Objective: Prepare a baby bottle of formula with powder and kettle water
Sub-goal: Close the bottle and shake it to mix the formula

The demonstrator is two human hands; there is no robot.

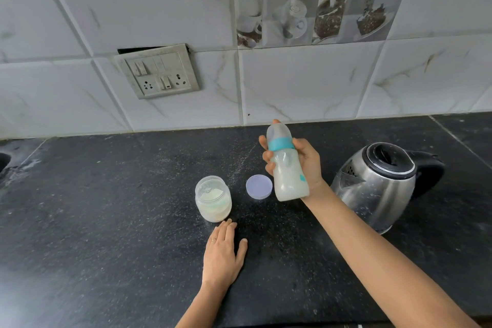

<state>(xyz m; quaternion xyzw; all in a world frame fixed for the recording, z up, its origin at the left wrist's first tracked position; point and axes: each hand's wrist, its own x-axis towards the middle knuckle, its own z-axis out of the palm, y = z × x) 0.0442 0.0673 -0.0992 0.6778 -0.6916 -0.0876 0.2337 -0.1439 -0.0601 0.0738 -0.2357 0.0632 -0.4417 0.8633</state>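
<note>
While our left hand (222,254) lies flat and empty on the counter, fingers loosely spread just short of the open powder jar (213,198), the jar's lilac lid (259,186) rests beside it to the right. Further right, our right hand (303,161) is wrapped around the baby bottle (286,161), holding it off the counter, tilted slightly, capped above its teal collar and cloudy with milky liquid. The mixing looks to be the step in hand, so we should keep the grip firm on the body, check that the collar is tight, and swirl until no clumps cling to the wall. The steel kettle (378,184) stands at far right, lid down. Spilled powder dusts the black stone countertop (106,221); behind it, marbled wall tiles carry a switch panel (158,72).
</note>
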